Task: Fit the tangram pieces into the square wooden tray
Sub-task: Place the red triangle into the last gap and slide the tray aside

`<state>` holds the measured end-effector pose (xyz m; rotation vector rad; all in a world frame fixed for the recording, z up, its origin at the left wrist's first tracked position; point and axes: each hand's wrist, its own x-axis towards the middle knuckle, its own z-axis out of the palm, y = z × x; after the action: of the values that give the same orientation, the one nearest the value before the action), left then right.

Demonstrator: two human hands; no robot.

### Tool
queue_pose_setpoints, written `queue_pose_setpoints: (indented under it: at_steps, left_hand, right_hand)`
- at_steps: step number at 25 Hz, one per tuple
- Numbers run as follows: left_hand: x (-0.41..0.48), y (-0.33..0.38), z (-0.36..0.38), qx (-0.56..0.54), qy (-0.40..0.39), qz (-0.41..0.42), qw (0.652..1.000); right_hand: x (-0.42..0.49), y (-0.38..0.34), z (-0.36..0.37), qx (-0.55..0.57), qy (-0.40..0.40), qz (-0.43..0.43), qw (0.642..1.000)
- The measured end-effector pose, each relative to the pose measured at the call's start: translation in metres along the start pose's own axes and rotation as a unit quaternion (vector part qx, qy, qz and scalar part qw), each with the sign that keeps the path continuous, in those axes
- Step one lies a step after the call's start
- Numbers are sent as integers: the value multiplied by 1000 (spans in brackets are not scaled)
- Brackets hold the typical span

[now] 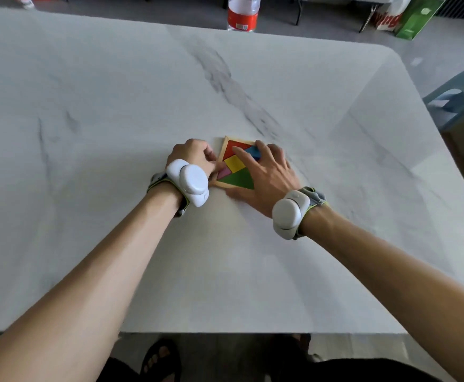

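The square wooden tray (pixel 223 146) lies on the white marble table (pixel 115 106), turned like a diamond. Inside it I see a red triangle (pixel 232 148), a yellow square (pixel 235 164), a blue piece (pixel 252 153), a pink triangle (pixel 224 173) and a green triangle (pixel 240 180). My left hand (pixel 195 155) rests against the tray's left edge, fingers curled, fingertips touching the pink triangle. My right hand (pixel 266 175) lies spread over the tray's right side, fingers on the blue and red pieces, hiding the right corner.
A plastic bottle with a red label (pixel 243 15) stands at the table's far edge. A blue stool (pixel 459 95) sits to the right of the table. A green bag (pixel 415 17) stands on the floor beyond. White sensor units are strapped to both wrists.
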<state>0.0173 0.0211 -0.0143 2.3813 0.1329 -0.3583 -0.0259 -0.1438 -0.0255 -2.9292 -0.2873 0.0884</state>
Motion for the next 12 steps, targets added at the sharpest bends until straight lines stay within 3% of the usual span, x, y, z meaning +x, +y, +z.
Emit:
queue_pose_setpoints:
  at_steps: [3, 8, 12]
  left_hand:
    - [33, 30, 14, 20, -17, 5, 1000]
    - [52, 87, 30, -67, -133, -49, 988]
    - [70, 128, 30, -52, -196, -74, 976]
  right_hand:
    - [19, 34, -4, -25, -3, 13, 1000]
    - [47, 118, -32, -51, -74, 42, 995]
    - [99, 210, -57, -65, -116, 95, 987]
